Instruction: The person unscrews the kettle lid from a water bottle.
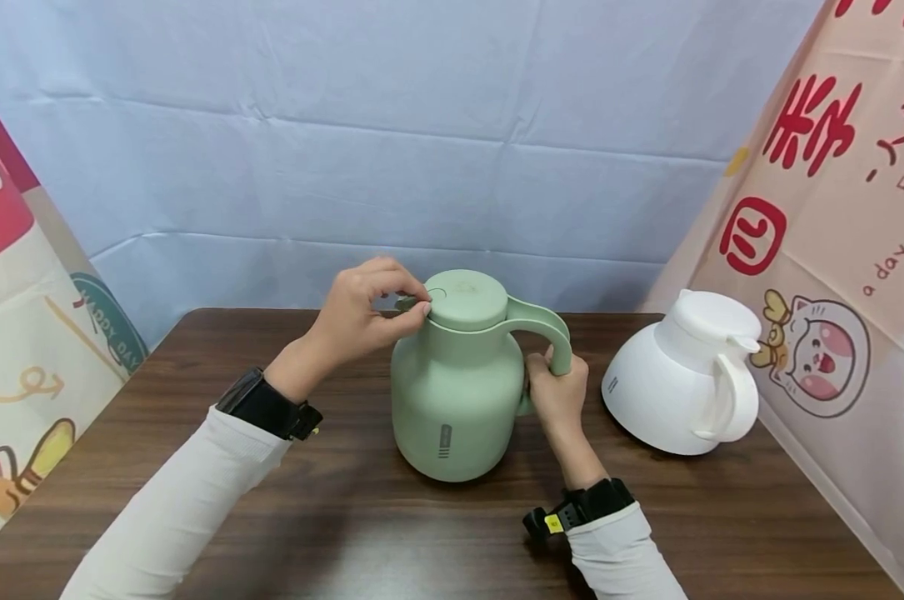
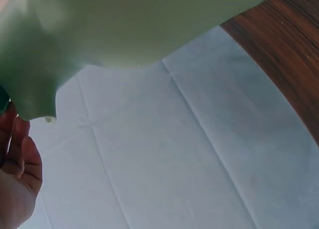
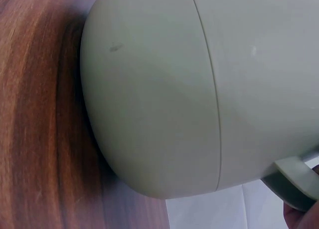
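Observation:
A light green vacuum jug [image 1: 455,400] stands upright on the table, its round lid [image 1: 468,298] on top and its handle [image 1: 552,325] to the right. My left hand [image 1: 365,312] is at the lid's left edge, thumb and index finger pinching at its rim beside a small green tip. In the left wrist view, the fingers [image 2: 20,149] sit close below the jug's neck [image 2: 35,89]. Low on the handle, my right hand [image 1: 560,387] grips it; only a bit of that hand shows in the right wrist view, by the handle's lower end [image 3: 296,181].
To the right stands a white jug [image 1: 676,383] with its handle turned toward the front right. The brown wooden table [image 1: 392,542] ends at a pale blue cloth [image 1: 347,167] behind. Printed cloths hang at the left [image 1: 32,292] and right [image 1: 834,250].

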Demonstrator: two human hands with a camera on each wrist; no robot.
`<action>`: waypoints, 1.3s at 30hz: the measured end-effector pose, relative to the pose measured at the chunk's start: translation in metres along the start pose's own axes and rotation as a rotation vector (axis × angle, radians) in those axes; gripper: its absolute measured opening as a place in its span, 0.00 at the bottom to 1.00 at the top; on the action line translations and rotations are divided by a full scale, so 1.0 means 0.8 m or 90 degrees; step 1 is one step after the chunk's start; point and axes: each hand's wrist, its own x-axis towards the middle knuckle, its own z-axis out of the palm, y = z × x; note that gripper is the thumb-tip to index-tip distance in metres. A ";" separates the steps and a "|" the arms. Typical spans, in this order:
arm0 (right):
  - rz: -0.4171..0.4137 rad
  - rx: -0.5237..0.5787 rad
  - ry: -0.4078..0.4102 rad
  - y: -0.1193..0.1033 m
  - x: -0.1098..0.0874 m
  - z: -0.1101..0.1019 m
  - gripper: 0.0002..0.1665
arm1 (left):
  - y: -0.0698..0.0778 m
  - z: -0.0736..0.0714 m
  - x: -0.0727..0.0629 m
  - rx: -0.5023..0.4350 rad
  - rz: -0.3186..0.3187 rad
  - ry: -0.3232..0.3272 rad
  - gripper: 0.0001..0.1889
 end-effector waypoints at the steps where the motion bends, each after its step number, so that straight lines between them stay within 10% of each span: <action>1: -0.001 0.000 -0.001 0.000 0.000 0.000 0.24 | 0.001 0.000 0.000 0.000 0.003 0.001 0.02; 20: -0.005 -0.005 -0.002 0.000 0.000 0.000 0.25 | 0.021 0.020 -0.010 0.064 0.108 0.085 0.06; 39: 0.001 -0.008 0.005 -0.003 0.001 0.002 0.24 | 0.037 0.024 0.002 0.034 0.171 0.016 0.06</action>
